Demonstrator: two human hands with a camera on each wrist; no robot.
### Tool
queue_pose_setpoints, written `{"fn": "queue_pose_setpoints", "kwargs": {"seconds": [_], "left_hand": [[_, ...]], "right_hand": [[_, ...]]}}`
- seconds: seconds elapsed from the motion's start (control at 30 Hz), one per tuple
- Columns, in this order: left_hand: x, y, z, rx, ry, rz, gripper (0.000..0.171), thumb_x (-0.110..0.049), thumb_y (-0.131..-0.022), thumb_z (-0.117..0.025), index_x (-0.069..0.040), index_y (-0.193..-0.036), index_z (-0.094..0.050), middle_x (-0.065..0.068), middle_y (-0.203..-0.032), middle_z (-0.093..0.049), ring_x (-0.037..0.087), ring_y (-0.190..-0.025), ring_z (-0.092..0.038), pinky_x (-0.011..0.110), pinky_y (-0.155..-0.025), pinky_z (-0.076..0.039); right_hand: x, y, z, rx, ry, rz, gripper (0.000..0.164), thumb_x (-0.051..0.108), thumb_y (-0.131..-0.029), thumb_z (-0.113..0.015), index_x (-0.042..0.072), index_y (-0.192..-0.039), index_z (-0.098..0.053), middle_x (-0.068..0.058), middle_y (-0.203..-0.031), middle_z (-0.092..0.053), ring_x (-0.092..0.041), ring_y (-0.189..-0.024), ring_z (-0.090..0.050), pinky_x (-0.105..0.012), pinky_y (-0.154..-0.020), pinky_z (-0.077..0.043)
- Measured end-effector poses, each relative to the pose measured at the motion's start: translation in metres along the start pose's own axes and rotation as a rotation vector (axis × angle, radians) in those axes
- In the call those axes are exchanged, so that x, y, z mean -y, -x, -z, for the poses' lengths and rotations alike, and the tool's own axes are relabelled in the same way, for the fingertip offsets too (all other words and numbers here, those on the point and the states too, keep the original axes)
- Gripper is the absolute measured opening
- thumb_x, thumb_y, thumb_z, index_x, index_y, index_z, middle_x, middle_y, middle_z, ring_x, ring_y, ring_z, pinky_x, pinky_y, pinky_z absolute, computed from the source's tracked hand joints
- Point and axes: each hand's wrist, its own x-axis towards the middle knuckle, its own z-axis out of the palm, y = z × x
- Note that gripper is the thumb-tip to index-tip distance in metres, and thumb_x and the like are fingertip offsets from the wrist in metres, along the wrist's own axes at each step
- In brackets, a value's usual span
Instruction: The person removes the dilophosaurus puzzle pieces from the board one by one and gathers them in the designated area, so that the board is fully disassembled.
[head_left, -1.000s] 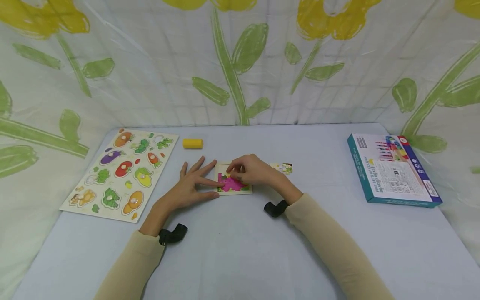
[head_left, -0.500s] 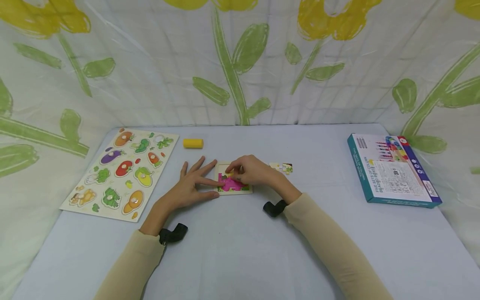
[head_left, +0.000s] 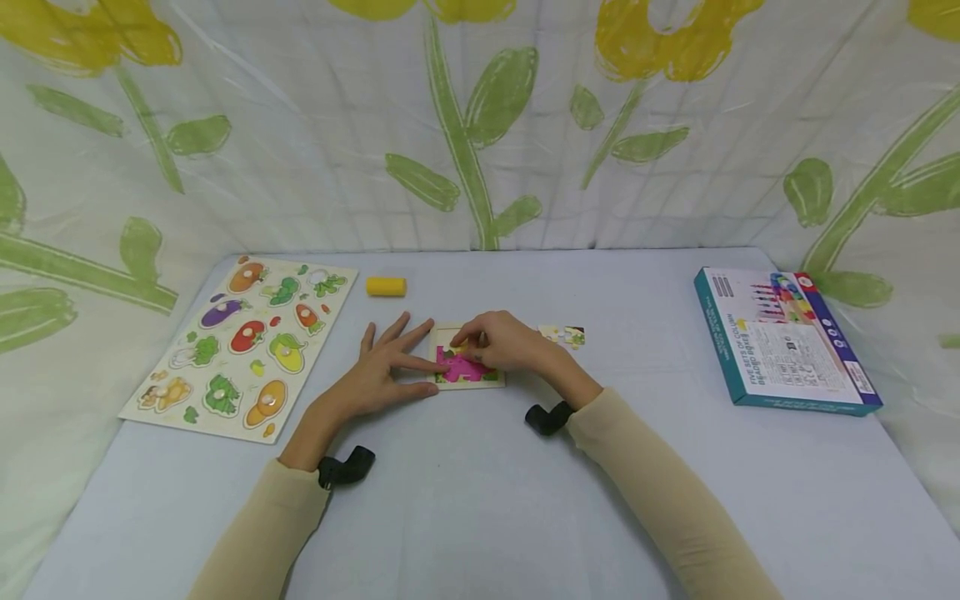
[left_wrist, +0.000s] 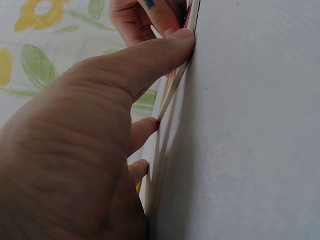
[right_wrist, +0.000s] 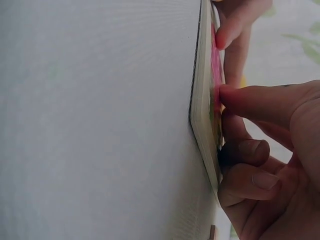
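A small jigsaw puzzle board [head_left: 471, 386] with a pale wooden frame and a pink picture lies mid-table in the head view. My left hand [head_left: 378, 371] is spread at its left side, one finger on the pink part, thumb at the near left corner. In the left wrist view that thumb [left_wrist: 170, 52] lies against the board's edge. Over the board's right half, my right hand [head_left: 510, 340] has curled fingers and pinches a puzzle piece, mostly hidden by the fingers. The right wrist view shows its thumb [right_wrist: 240, 97] touching the picture. Loose puzzle pieces [head_left: 567, 335] lie just right.
A vegetable peg puzzle board [head_left: 255, 367] lies at the left. A yellow cylinder [head_left: 386, 287] rests behind the left hand. At the far right is a teal-edged box [head_left: 787, 342]. A flower-patterned curtain [head_left: 300, 125] hangs behind the white table [head_left: 450, 517].
Both hands stay almost still at the puzzle board. The right wrist has shifted very slightly to the left.
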Motion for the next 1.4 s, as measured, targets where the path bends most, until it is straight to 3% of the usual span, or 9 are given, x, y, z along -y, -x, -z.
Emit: {"fn": "queue_pose_setpoints", "kwargs": {"seconds": [0.7,0.9,1.13,1.4], "left_hand": [[0.001,-0.001,-0.001,-0.005,0.006,0.0,0.032,-0.04,-0.091,-0.083,-0.033,-0.122,-0.081,0.003,-0.174,-0.035,0.04,-0.168,-0.005,0.076,-0.125,0.015],[0.001,0.0,-0.001,-0.007,0.004,-0.004,0.032,-0.04,-0.091,-0.083,-0.033,-0.122,-0.081,0.003,-0.174,-0.035,0.041,-0.168,-0.006,0.076,-0.124,0.015],[0.0,0.0,-0.001,-0.005,0.009,-0.001,0.032,-0.039,-0.09,-0.083,-0.033,-0.122,-0.081,0.003,-0.175,-0.035,0.04,-0.168,-0.006,0.076,-0.125,0.015],[0.001,0.0,-0.001,-0.001,0.017,0.003,0.032,-0.039,-0.091,-0.083,-0.033,-0.122,-0.081,0.002,-0.175,-0.034,0.038,-0.169,-0.005,0.075,-0.125,0.016]], "right_hand": [[0.0,0.002,-0.003,-0.042,-0.018,0.014,0.026,0.009,-0.1,-0.069,0.013,-0.124,-0.077,-0.002,-0.093,-0.072,-0.014,-0.079,-0.061,-0.024,-0.072,-0.05],[0.001,0.002,-0.004,-0.083,-0.036,0.033,0.02,0.012,-0.1,-0.07,0.014,-0.119,-0.078,-0.002,-0.098,-0.077,-0.013,-0.077,-0.062,-0.024,-0.069,-0.051],[0.005,0.003,-0.006,-0.117,-0.068,0.031,0.017,0.011,-0.1,-0.069,0.012,-0.114,-0.079,-0.002,-0.089,-0.074,-0.012,-0.071,-0.059,-0.023,-0.063,-0.048],[0.007,0.001,-0.01,-0.166,-0.079,0.033,0.009,0.015,-0.1,-0.073,0.014,-0.106,-0.078,-0.002,-0.096,-0.075,-0.011,-0.071,-0.06,-0.023,-0.065,-0.048]]}}
